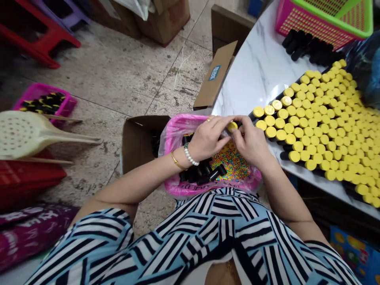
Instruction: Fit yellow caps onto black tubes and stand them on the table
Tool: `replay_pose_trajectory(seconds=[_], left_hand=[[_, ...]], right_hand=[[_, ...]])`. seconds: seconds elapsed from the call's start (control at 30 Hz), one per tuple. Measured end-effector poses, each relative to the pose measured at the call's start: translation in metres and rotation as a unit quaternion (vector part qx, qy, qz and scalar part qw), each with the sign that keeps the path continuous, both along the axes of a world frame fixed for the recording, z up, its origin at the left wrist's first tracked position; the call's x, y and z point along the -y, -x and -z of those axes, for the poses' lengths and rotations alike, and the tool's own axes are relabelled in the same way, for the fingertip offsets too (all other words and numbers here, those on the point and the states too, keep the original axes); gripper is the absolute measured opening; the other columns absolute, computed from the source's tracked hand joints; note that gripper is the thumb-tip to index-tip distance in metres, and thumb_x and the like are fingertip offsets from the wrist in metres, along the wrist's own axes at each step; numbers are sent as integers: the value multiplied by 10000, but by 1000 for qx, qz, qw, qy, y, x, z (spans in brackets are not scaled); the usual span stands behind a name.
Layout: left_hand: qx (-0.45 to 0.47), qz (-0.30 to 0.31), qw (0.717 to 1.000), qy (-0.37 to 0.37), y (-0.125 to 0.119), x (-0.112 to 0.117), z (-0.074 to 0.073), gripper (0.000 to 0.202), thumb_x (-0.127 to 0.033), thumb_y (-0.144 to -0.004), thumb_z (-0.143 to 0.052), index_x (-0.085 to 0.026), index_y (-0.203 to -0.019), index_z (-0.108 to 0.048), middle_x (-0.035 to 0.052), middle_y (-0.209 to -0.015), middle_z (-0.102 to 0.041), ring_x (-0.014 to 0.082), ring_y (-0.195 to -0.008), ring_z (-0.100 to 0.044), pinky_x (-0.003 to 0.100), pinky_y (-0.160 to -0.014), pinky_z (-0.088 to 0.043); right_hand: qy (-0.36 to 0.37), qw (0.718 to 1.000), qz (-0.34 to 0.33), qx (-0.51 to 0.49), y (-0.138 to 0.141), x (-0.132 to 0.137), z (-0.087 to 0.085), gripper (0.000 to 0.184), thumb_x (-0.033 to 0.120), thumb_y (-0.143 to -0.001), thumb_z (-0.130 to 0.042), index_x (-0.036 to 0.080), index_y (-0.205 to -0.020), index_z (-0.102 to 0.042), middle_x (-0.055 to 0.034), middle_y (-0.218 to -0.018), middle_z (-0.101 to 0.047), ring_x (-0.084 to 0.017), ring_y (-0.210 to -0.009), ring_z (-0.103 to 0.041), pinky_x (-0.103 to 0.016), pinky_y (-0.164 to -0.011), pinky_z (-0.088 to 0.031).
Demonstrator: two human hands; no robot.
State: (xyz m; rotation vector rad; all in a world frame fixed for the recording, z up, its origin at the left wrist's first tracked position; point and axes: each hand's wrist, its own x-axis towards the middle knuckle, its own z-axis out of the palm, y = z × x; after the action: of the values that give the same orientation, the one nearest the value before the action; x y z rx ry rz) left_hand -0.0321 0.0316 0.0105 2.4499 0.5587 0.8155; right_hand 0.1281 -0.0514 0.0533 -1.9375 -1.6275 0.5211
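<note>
My left hand and my right hand meet over a pink basket on my lap. Together they pinch a small tube with a yellow cap; its dark body is mostly hidden by my fingers. The basket is lined with clear plastic and holds several black tubes and a heap of tiny coloured beads. To the right, on the white marble table, lie rows of finished tubes with yellow caps.
Uncapped black tubes lie at the table's far end by a pink and green basket. An open cardboard box stands on the floor beside my lap. Left are another pink basket, a cream perforated scoop and red stools.
</note>
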Motion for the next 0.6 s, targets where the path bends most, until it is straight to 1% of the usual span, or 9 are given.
replay_pose_trajectory(seconds=[0.07, 0.13, 0.23, 0.3, 0.37, 0.43, 0.47, 0.53, 0.6], left_hand=[[-12, 3, 1000, 1, -15, -9, -2, 482, -179, -917, -608, -150, -1389, -515, 123, -1258, -661, 235, -1165, -613, 410, -1030, -495], [-24, -4, 1000, 2, -27, -15, -4, 355, -203, -916, -610, -139, -1264, -583, 101, -1124, -695, 218, -1059, -640, 369, -953, -516], [-59, -17, 998, -25, -38, -14, -17, 228, -245, -900, -618, -131, -1098, -622, 79, -965, -692, 212, -932, -643, 339, -849, -525], [-109, -35, 991, -74, -41, -9, -32, 195, -224, -888, -598, -120, -1050, -631, 98, -936, -680, 235, -903, -634, 346, -784, -521], [-164, -45, 978, -120, -45, -2, -49, 156, -179, -891, -551, -108, -997, -640, 125, -910, -666, 255, -875, -631, 348, -711, -507], [-202, -34, 969, -138, -52, 2, -62, 149, -136, -896, -510, -98, -951, -642, 143, -879, -655, 267, -855, -634, 347, -668, -495], [-210, -23, 968, -136, -57, 3, -66, 150, -124, -895, -503, -92, -940, -643, 152, -875, -655, 273, -857, -637, 351, -669, -498], [-209, -4, 971, -115, -67, 1, -67, 140, -125, -885, -525, -79, -943, -644, 165, -891, -662, 283, -883, -647, 364, -705, -516], [-189, -3, 979, -74, -76, -5, -59, 169, -157, -865, -585, -73, -1002, -639, 155, -910, -675, 272, -889, -656, 364, -747, -531]], right_hand=[[-25, 998, 51, -37, 1, -3, 0, 270, 270, -996, -485, 189, -1239, -569, 2, -684, -610, -189, -662, -613, -353, -756, -502], [-61, 992, 91, -69, 1, -2, -3, 292, 276, -994, -492, 192, -1269, -548, 8, -667, -589, -202, -693, -628, -358, -767, -508], [-108, 979, 122, -126, 2, 13, -12, 377, 339, -986, -550, 235, -1348, -527, 21, -665, -568, -193, -662, -613, -344, -735, -522], [-111, 975, 117, -155, 3, 30, -18, 398, 351, -971, -590, 269, -1358, -550, 28, -666, -567, -170, -598, -574, -322, -670, -517], [-93, 977, 96, -167, 4, 48, -22, 376, 322, -958, -612, 292, -1332, -592, 34, -668, -579, -145, -541, -530, -301, -604, -494], [-72, 979, 78, -176, 2, 63, -20, 338, 290, -948, -623, 301, -1286, -637, 39, -665, -589, -127, -503, -494, -286, -555, -467], [-64, 978, 77, -181, 1, 69, -18, 324, 282, -942, -628, 302, -1264, -654, 41, -662, -589, -122, -492, -480, -281, -540, -456], [-54, 976, 88, -193, -2, 78, -12, 312, 279, -932, -639, 299, -1242, -672, 47, -646, -574, -116, -477, -453, -273, -513, -435], [-46, 973, 102, -201, -5, 86, -4, 320, 283, -929, -644, 290, -1248, -666, 54, -633, -552, -113, -470, -439, -264, -492, -411]])
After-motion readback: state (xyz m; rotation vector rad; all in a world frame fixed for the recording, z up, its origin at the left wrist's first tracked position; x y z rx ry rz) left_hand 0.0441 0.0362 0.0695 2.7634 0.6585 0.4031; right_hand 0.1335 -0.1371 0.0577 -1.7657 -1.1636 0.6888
